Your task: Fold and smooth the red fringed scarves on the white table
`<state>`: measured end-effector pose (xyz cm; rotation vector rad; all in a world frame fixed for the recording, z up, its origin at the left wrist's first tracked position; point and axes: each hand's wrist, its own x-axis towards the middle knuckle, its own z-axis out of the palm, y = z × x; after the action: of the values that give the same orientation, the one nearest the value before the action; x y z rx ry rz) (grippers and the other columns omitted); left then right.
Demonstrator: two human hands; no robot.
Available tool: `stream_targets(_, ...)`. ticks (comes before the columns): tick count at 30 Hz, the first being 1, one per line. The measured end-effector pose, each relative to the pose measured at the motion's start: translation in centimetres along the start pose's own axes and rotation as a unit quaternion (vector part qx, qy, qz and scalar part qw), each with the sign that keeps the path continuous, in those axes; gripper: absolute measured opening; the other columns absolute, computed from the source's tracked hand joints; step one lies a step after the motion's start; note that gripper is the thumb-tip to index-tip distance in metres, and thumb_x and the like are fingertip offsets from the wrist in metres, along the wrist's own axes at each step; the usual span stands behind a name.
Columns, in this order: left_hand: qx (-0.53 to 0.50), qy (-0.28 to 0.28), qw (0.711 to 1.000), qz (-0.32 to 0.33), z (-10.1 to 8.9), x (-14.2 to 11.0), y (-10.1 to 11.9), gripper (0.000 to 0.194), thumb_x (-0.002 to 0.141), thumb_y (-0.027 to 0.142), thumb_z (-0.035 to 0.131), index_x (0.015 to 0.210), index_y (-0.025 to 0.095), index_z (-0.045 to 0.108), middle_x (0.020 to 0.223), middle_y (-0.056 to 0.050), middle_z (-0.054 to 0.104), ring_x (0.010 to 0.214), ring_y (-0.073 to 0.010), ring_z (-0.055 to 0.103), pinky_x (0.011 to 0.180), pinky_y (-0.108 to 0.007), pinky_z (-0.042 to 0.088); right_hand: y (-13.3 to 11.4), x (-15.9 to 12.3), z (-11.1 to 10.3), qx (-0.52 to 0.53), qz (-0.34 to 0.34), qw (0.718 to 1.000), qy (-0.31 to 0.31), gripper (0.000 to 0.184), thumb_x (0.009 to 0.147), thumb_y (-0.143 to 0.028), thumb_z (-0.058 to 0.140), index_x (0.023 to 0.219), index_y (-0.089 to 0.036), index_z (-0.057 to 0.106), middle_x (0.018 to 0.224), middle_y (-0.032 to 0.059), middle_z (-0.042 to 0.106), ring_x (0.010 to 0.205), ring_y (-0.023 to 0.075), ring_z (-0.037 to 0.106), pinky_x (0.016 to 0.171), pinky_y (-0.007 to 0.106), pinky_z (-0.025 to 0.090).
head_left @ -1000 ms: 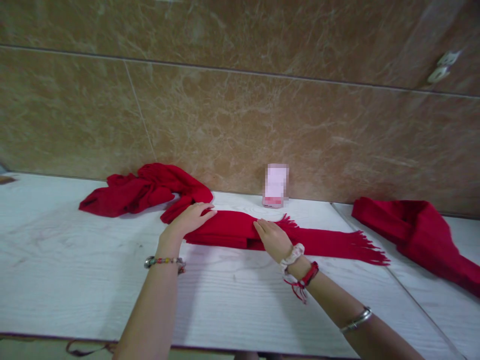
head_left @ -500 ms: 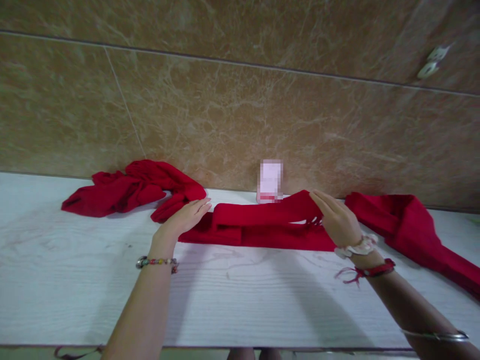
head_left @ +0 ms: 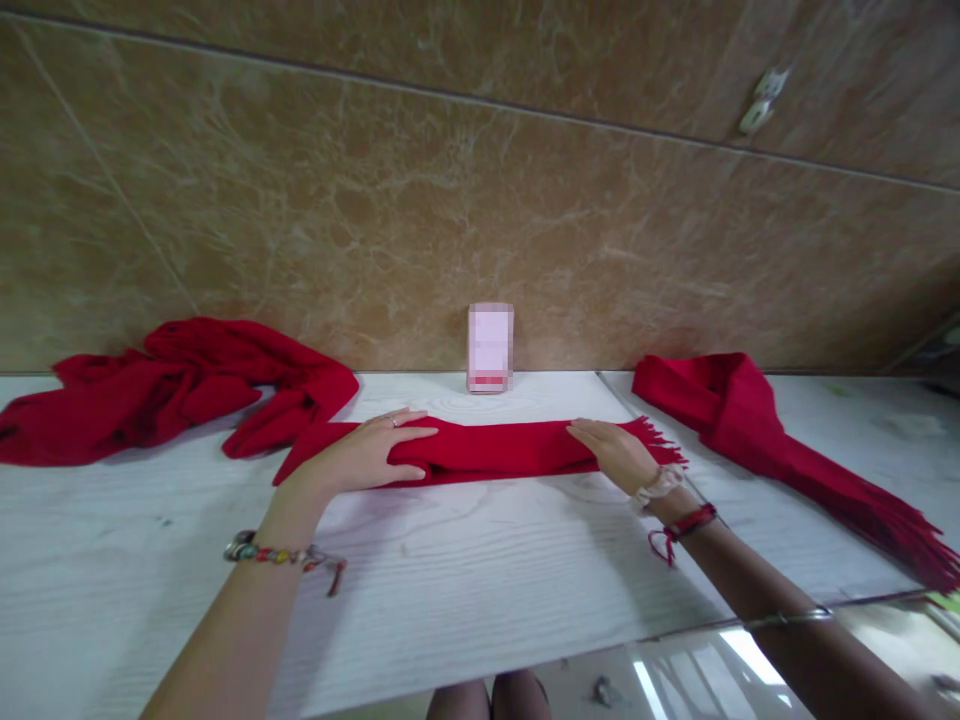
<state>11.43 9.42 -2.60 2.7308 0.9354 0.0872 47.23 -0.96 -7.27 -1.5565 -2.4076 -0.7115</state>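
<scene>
Tabletop: scarf, probable phone screen, blurred

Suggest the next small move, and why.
Probably smooth the middle red scarf with the left hand: the cloth looks puckered near its thumb, and the right hand rests beside the fringe, so it could steady that end.

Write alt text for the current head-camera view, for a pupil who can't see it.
A person's left hand and right hand rest on a folded, fringed red scarf on a white tabletop. Bunched red cloth lies to the left, another fringed scarf to the right. Behind, a pixelated phone-like object stands by a brown marbled wall.
</scene>
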Motion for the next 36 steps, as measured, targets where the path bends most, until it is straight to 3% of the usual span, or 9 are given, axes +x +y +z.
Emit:
stream_targets(6, 0.025, -0.024, 0.999, 0.009, 0.2, 0.2, 0.0, 0.051, 0.077, 0.045, 0.052, 0.125, 0.028, 0.045, 0.139, -0.004, 0.033, 0.125, -0.0235, 0.031, 0.102, -0.037, 0.026, 2.1, -0.9, -2.6, -0.063, 0.028, 0.996, 0.060, 0.039, 0.083, -0.005, 0.034, 0.111, -0.018, 0.058, 0.112, 0.0098, 0.061, 0.109, 0.0209, 0.052, 0.090, 0.039, 0.043)
stream_targets(11, 0.084, -0.027, 0.996, -0.018, 0.5, 0.2, 0.6, 0.049, 0.076, 0.046, 0.052, 0.122, 0.033, 0.048, 0.138, -0.004, 0.034, 0.127, -0.0282, 0.027, 0.100, -0.048, 0.023, 2.1, -2.4, -1.1, -0.053, -0.027, 0.997, -0.058, 0.040, 0.081, -0.003, 0.034, 0.111, -0.017, 0.057, 0.113, 0.0099, 0.060, 0.108, 0.0216, 0.052, 0.086, 0.039, 0.045)
stream_targets(15, 0.152, 0.024, 0.988, -0.019, 1.1, 0.5, 2.3, 0.044, 0.074, 0.048, 0.052, 0.114, 0.028, 0.057, 0.133, -0.006, 0.042, 0.127, -0.0308, 0.026, 0.100, -0.057, 0.013, 2.1, -3.2, -0.1, -0.027, -0.002, 0.995, -0.091, 0.048, 0.078, 0.000, 0.032, 0.120, -0.015, 0.050, 0.120, 0.0114, 0.055, 0.109, 0.0205, 0.051, 0.085, 0.037, 0.045)
stream_targets(18, 0.183, 0.050, 0.981, 0.049, 2.1, 1.1, 3.8, 0.037, 0.078, 0.039, 0.050, 0.111, 0.024, 0.059, 0.131, -0.006, 0.044, 0.125, -0.0261, 0.030, 0.103, -0.050, 0.013, 2.4, -3.2, -0.1, -0.017, -0.010, 0.994, -0.108, 0.050, 0.077, 0.000, 0.033, 0.122, -0.016, 0.048, 0.123, 0.0105, 0.053, 0.110, 0.0195, 0.050, 0.086, 0.037, 0.044)
stream_targets(21, 0.200, 0.030, 0.975, 0.091, 3.1, 1.9, 4.7, 0.037, 0.081, 0.021, 0.044, 0.115, 0.024, 0.055, 0.129, -0.004, 0.047, 0.121, -0.0199, 0.038, 0.103, -0.041, 0.022, 2.8, -2.8, -0.5, -0.029, -0.036, 0.992, -0.113, 0.047, 0.079, -0.001, 0.033, 0.121, -0.016, 0.048, 0.121, 0.0105, 0.055, 0.108, 0.0197, 0.052, 0.085, 0.037, 0.045)
stream_targets(26, 0.238, 0.017, 0.966, 0.101, 4.0, 3.1, 4.8, 0.061, 0.071, -0.003, 0.032, 0.123, 0.026, 0.048, 0.129, -0.001, 0.047, 0.122, -0.0146, 0.038, 0.101, -0.034, 0.026, 3.8, -2.3, -1.7, -0.081, -0.048, 0.995, -0.029, 0.040, 0.085, -0.004, 0.031, 0.118, -0.014, 0.051, 0.117, 0.0118, 0.057, 0.111, 0.0210, 0.050, 0.089, 0.039, 0.042)
stream_targets(29, 0.249, 0.021, 0.962, 0.113, 4.9, 3.5, 5.0, 0.068, 0.070, -0.006, 0.030, 0.127, 0.027, 0.042, 0.133, 0.000, 0.042, 0.125, -0.0146, 0.033, 0.101, -0.036, 0.026, 4.6, -2.8, -1.9, -0.097, -0.028, 0.995, 0.008, 0.039, 0.086, -0.005, 0.031, 0.119, -0.014, 0.050, 0.120, 0.0128, 0.055, 0.114, 0.0216, 0.047, 0.091, 0.040, 0.041)
stream_targets(33, 0.244, 0.009, 0.964, 0.104, 6.4, 3.7, 5.0, 0.070, 0.069, -0.005, 0.031, 0.130, 0.029, 0.036, 0.137, -0.001, 0.036, 0.126, -0.0181, 0.032, 0.101, -0.041, 0.025, 5.0, -4.2, -0.6, -0.058, -0.071, 0.995, -0.048, 0.039, 0.086, -0.006, 0.031, 0.118, -0.015, 0.052, 0.117, 0.0107, 0.057, 0.109, 0.0204, 0.051, 0.085, 0.036, 0.046)
stream_targets(36, 0.229, -0.007, 0.968, 0.103, 6.6, 3.6, 4.9, 0.070, 0.069, -0.004, 0.031, 0.131, 0.028, 0.035, 0.138, -0.001, 0.034, 0.127, -0.0181, 0.030, 0.101, -0.041, 0.024, 5.1, -5.1, 0.5, -0.027, -0.041, 0.997, -0.060, 0.039, 0.085, -0.006, 0.032, 0.118, -0.014, 0.052, 0.118, 0.0117, 0.057, 0.108, 0.0208, 0.052, 0.084, 0.036, 0.046)
